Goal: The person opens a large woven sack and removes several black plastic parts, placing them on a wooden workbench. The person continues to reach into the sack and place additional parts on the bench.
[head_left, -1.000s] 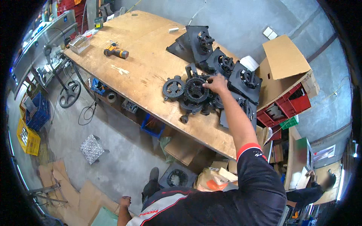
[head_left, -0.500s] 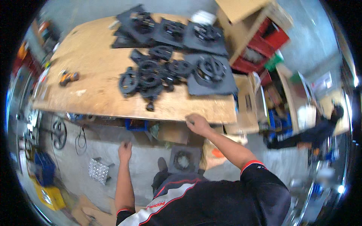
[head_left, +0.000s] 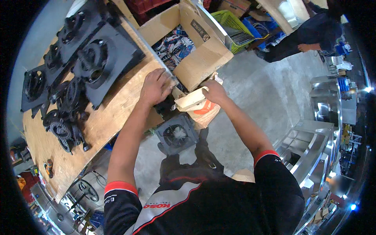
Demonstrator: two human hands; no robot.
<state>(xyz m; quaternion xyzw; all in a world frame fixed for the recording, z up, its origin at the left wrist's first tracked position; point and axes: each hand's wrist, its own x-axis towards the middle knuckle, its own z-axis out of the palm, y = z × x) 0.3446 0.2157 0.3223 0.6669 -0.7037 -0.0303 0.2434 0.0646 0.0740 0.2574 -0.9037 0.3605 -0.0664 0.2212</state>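
Observation:
My right hand (head_left: 214, 92) is closed on the top of a cream paper sack (head_left: 206, 113) with an orange print, which stands beside the table's corner. The sack's mouth shows a pale folded flap under my fingers; its contents are hidden. My left hand (head_left: 155, 88) lies at the edge of the wooden table (head_left: 117, 107), fingers bent over its corner, close to the sack. Just beyond both hands is an open cardboard box (head_left: 207, 64) holding many small packets (head_left: 176, 49).
Black ring-shaped parts (head_left: 64, 129) and square black panels (head_left: 113, 55) lie on the table. A similar panel with a round opening (head_left: 176, 134) is near my feet. A green basket (head_left: 233, 29) stands past the box. Another person (head_left: 301, 39) is at the upper right.
The view has swung to the right. My left hand has come up from beside the table to its corner. My right hand has left the table edge and taken hold of the paper sack.

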